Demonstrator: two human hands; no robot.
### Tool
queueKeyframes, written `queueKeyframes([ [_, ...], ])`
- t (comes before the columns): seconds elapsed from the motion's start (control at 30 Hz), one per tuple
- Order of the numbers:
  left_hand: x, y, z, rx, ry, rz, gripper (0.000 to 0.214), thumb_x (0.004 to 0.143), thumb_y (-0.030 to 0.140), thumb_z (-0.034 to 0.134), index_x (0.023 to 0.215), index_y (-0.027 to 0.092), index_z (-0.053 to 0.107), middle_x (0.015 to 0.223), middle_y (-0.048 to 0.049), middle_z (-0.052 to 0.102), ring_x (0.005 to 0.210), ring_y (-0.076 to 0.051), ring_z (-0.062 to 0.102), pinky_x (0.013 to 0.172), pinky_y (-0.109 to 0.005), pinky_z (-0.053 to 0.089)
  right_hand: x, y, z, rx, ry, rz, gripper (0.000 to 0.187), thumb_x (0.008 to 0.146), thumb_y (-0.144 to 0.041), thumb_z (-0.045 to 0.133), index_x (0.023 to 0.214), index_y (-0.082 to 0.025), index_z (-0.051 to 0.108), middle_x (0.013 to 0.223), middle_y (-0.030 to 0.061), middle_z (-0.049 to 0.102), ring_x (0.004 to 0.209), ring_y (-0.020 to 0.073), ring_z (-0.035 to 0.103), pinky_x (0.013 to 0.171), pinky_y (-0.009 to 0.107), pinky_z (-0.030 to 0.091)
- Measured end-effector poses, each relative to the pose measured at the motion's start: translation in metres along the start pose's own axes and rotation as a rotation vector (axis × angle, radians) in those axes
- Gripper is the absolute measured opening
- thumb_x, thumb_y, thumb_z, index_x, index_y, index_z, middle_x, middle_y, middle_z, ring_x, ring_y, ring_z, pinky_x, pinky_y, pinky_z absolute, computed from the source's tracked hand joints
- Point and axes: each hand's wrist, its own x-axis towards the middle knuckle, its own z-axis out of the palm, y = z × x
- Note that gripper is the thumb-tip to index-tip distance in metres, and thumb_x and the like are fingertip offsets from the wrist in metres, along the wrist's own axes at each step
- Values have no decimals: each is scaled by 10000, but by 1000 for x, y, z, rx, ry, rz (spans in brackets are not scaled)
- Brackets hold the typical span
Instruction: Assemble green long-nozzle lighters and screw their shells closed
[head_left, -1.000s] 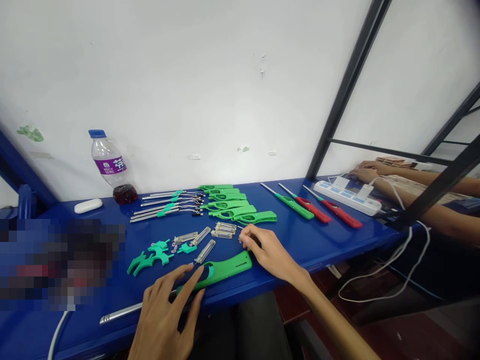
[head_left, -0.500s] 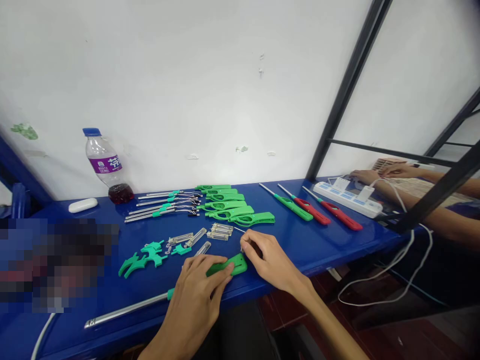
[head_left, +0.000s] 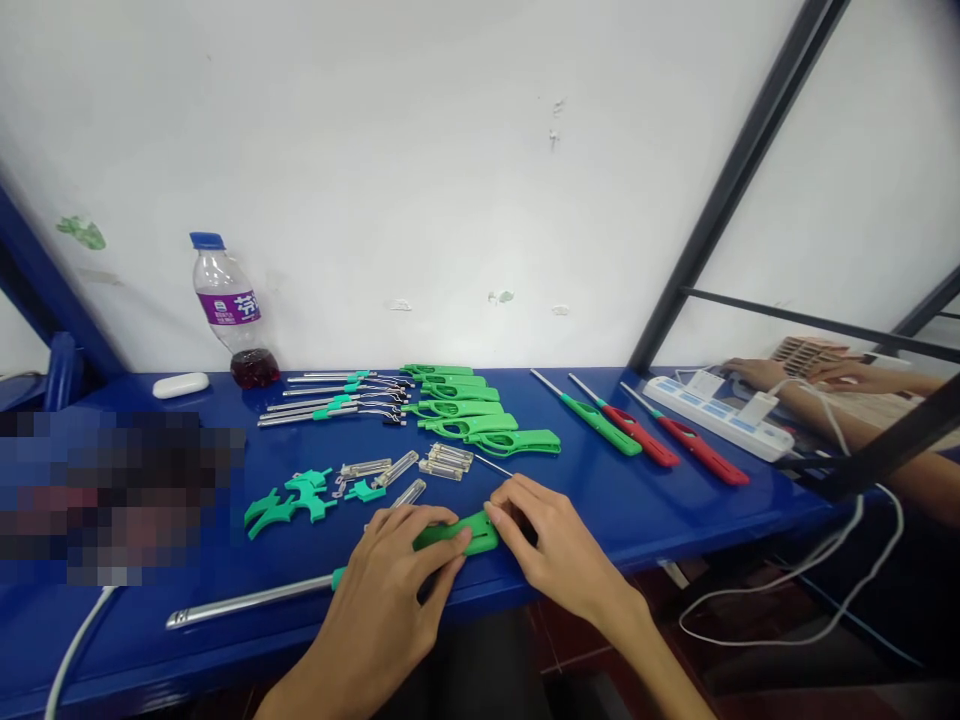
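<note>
My left hand (head_left: 390,575) is wrapped round the green handle (head_left: 480,535) of a long-necked lighter, near the table's front edge. The lighter's metal tube (head_left: 247,605) sticks out to the left from under that hand. My right hand (head_left: 562,540) has thumb and fingers pinched at the handle's right end, touching it beside a small dark hole. Whatever lies between those fingertips is hidden. A thin metal rod (head_left: 491,465) shows just behind my right hand; I cannot tell whether it is held. Clear fuel tanks (head_left: 448,460) and teal plastic pieces (head_left: 307,495) lie beyond my left hand.
Green handle shells (head_left: 517,440) and wired metal tubes (head_left: 315,412) lie in rows near the wall. One green lighter (head_left: 604,420) and two red lighters (head_left: 701,450) sit right, beside a power strip (head_left: 720,415). A drink bottle (head_left: 229,315) stands back left. Another person's arm (head_left: 832,420) is at far right.
My right fingertips have come down from just above the handle's end onto it. More of the thin rod shows. My left hand keeps its grip, and the view has shifted slightly.
</note>
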Motion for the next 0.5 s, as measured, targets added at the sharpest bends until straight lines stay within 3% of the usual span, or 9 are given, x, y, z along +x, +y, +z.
queueKeyframes([
  [0.5,1,2,-1,4,-7,38,295,1067,190,531,1200,312,765,1176,-47,740,1069,-276,686,916,-471,522,-1,-5,-2,-157,-63,-35,194,1122,-224,419,973,-243,541,978,12,622,875,203,606,808,344,454],
])
